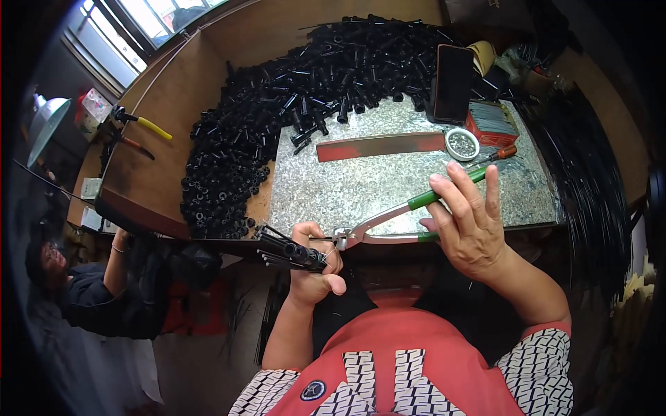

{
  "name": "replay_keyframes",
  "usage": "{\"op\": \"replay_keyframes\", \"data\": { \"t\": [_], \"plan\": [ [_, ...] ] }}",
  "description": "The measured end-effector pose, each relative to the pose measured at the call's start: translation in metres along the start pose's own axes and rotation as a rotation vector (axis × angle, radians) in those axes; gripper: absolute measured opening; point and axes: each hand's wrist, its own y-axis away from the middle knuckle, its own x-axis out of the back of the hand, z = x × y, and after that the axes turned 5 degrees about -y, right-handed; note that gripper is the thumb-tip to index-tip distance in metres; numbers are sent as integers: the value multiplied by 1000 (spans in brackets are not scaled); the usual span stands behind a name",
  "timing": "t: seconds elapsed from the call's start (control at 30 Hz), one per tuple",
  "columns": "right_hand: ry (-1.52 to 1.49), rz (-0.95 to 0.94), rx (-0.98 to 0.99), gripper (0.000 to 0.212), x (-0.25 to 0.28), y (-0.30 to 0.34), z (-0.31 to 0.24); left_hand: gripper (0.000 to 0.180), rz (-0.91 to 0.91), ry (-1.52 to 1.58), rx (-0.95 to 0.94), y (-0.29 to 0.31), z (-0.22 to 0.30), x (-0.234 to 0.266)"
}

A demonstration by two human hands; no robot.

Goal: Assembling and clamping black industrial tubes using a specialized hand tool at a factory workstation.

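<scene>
i have the left hand (316, 279) grip black rods (300, 254) below centre, seemingly steadying them near pliers (383, 217) the right hand (474, 229) loosely holds, handles (424, 200) spread.

The wearer's two hands (473, 225), one pair of green-handled pliers (381, 219), one phone (453, 84), one white dish (463, 159), one red box (495, 138), one screwdriver (505, 152), one flat bar (381, 147), one co-worker (104, 298); black tubular pieces (312, 83) (too heaped to count)

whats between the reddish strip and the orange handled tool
In the head view, a round white dish holding small metal pieces lies between them.
</scene>
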Motion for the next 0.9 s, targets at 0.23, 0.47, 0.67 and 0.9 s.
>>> {"op": "replay_keyframes", "data": {
  "t": [0.23,0.47,0.67,0.9],
  "plan": [
    [-123,-86,-3,28,10,-1,-9,87,144,-215,95,7,-9,-3],
    [-434,-289,-20,19,10,19,-11,77,-1,-98,131,4,-16,6],
    [-1226,-717,-341,21,4,36,-26,76,-100,-50,158,5,-14,12],
    [-2148,-1329,-973,34,5,33,-28,63,-124,-190,132,-4,-1,4]
  ]
}}
